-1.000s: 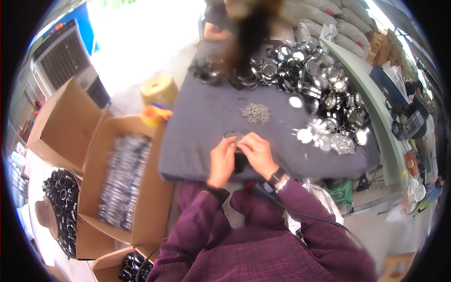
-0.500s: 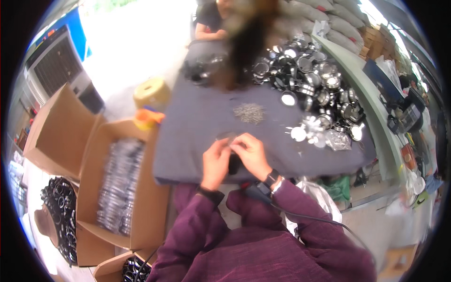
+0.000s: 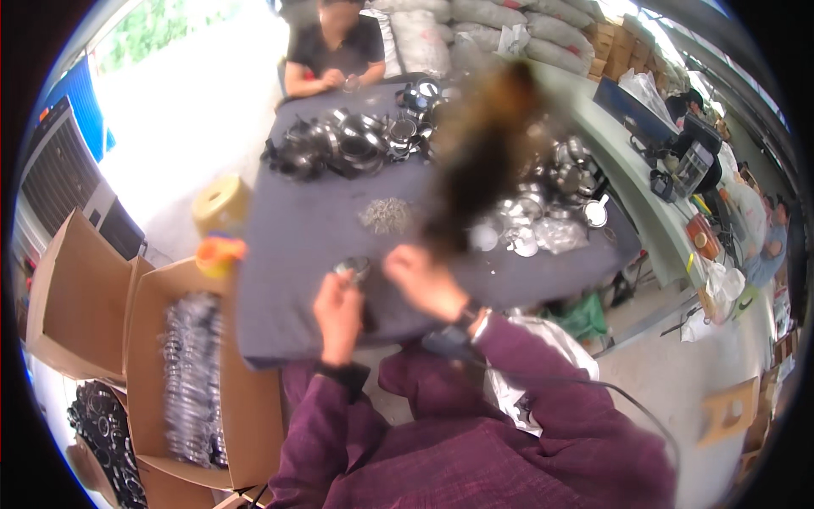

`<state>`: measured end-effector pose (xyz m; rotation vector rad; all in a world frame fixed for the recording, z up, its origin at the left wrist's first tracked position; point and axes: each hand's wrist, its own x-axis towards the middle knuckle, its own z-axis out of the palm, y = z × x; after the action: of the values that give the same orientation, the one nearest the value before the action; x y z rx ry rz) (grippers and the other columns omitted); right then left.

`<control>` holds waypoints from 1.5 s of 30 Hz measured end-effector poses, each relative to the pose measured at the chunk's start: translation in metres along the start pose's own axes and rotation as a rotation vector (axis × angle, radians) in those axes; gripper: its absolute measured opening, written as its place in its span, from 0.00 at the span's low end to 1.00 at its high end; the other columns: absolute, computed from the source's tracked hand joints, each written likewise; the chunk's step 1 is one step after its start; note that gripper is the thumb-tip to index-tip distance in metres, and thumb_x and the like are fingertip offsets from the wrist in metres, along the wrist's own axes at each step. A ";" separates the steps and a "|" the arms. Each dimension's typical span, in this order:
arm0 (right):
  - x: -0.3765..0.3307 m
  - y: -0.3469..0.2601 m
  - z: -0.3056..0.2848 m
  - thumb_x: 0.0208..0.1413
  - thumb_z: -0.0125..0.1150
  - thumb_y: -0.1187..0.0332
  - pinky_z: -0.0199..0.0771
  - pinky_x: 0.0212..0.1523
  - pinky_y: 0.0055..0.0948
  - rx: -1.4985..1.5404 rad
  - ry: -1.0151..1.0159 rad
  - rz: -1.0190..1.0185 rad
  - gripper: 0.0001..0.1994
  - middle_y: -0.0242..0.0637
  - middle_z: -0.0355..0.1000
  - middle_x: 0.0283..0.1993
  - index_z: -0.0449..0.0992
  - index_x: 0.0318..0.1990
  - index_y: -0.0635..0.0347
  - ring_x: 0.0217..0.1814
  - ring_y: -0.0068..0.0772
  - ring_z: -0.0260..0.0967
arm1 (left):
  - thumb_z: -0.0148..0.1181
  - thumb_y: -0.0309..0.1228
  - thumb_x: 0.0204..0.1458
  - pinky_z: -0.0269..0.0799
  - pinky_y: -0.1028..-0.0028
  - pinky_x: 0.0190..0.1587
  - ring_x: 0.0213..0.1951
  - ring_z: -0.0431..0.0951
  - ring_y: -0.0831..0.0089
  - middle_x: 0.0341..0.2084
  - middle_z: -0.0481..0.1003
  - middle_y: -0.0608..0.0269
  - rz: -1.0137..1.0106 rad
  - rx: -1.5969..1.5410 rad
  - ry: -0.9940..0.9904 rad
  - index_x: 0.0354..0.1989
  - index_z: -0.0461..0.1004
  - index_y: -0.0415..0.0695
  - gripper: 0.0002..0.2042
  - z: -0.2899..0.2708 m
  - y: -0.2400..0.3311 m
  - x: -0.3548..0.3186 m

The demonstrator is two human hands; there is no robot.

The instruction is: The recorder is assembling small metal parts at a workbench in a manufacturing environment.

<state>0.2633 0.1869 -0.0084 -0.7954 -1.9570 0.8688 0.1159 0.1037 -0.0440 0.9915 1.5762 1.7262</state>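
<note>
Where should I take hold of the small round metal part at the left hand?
Probably by its rim, from the far side opposite the left hand, which already covers the near edge of the small round metal part. It looks flat and disc-like, so pinch across its edges. Blur hides finer detail.

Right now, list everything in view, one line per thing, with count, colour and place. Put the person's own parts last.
table: one, dark grey cover, centre.
small round metal part: one, silver, at the left hand's fingertips.
pile of small metal pieces: one heap, grey, mid-table.
metal lids and rings: many, silver and dark, far end and right side of the table.
cardboard boxes: several, brown, left of the table; one holds rows of shiny parts.
tape roll: one, yellow, left of the table.
sacks: several, grey-white, stacked at the top.
co-worker: one, dark top, seated at the far end.
cable: one, dark, over the lap.
left hand: holds the round part.
right hand: blurred, watch at the wrist, beside the part.
</note>
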 end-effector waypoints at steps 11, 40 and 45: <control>0.030 0.078 -0.089 0.44 0.55 0.74 0.76 0.33 0.40 -1.075 -0.181 -0.187 0.05 0.49 0.73 0.29 0.77 0.26 0.64 0.33 0.47 0.75 | 0.50 0.21 0.53 0.62 0.81 0.19 0.19 0.66 0.85 0.23 0.72 0.69 0.045 -0.068 0.019 0.40 0.73 0.37 0.08 -0.003 -0.008 0.004; -0.001 0.013 0.040 0.50 0.59 0.76 0.68 0.33 0.31 0.145 -0.042 -0.012 0.03 0.39 0.71 0.30 0.75 0.33 0.64 0.31 0.34 0.70 | 0.49 0.22 0.55 0.58 0.82 0.12 0.13 0.64 0.86 0.16 0.70 0.68 -0.048 -0.047 -0.004 0.42 0.71 0.41 0.08 -0.003 -0.004 0.003; -0.002 0.007 0.040 0.51 0.58 0.75 0.69 0.40 0.27 0.171 -0.095 0.082 0.04 0.38 0.71 0.32 0.76 0.34 0.65 0.36 0.30 0.70 | 0.49 0.22 0.55 0.58 0.82 0.12 0.13 0.64 0.85 0.16 0.70 0.68 -0.039 -0.066 -0.012 0.42 0.71 0.41 0.08 -0.004 0.002 0.002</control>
<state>0.2310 0.1784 -0.0315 -0.7495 -1.9116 1.1251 0.1114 0.1027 -0.0416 0.9317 1.5113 1.7310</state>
